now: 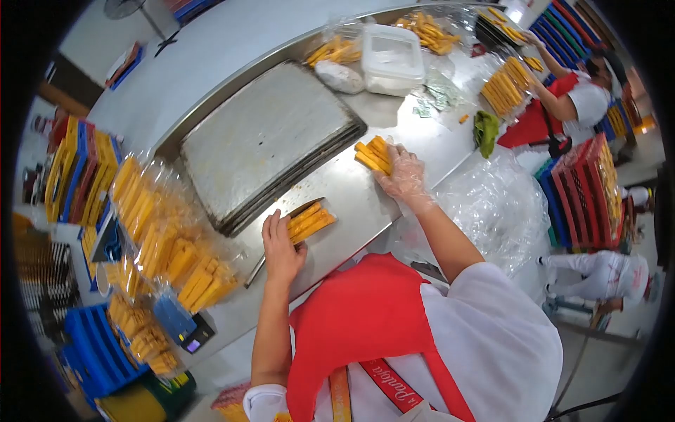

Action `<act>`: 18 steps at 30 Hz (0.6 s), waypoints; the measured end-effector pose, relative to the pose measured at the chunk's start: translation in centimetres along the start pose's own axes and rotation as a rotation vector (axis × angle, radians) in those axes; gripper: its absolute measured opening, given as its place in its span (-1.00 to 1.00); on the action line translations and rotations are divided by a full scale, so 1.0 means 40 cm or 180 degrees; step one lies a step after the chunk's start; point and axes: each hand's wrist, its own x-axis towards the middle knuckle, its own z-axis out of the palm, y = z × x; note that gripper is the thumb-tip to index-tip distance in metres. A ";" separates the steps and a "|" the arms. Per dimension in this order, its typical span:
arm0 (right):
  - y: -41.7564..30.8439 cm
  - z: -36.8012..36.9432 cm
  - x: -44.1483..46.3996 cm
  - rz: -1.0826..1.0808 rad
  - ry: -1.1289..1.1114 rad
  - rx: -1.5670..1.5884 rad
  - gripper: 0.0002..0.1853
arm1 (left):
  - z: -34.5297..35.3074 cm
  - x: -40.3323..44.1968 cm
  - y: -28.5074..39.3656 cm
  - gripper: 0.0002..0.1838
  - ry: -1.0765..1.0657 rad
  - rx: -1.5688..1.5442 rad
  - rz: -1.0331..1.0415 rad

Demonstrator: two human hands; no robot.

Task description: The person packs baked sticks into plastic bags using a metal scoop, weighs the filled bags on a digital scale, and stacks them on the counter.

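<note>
My right hand, in a clear plastic glove, is closed around a small bunch of yellow-orange breadsticks just over the steel table. Bare, my left hand grips the near end of another row of breadsticks, with fingers on one side and thumb on the other. A clear wrap seems to shine around that row. Beside it lies a long, thin metal edge, partly hidden by my left hand; its kind I cannot make out.
Stacked metal trays lie ahead. Bagged breadsticks pile up at left, near a blue device. A white plastic tub, green cloth and clear plastic bags lie toward the right. A co-worker handles breadsticks at far right.
</note>
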 end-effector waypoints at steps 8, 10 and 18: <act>0.212 -0.037 -0.369 -0.0113 0.1952 0.0771 -0.31 | -0.048 0.042 0.180 0.10 -0.0032 0.0291 0.0484; 0.299 0.000 -0.543 0.0155 0.2470 0.0473 -0.37 | -0.033 0.068 0.272 0.01 0.0017 -0.0503 0.1424; 0.401 0.062 -1.309 0.2908 0.2573 0.0494 -0.55 | 0.107 -0.082 0.633 -0.19 -0.1535 -0.1414 0.3369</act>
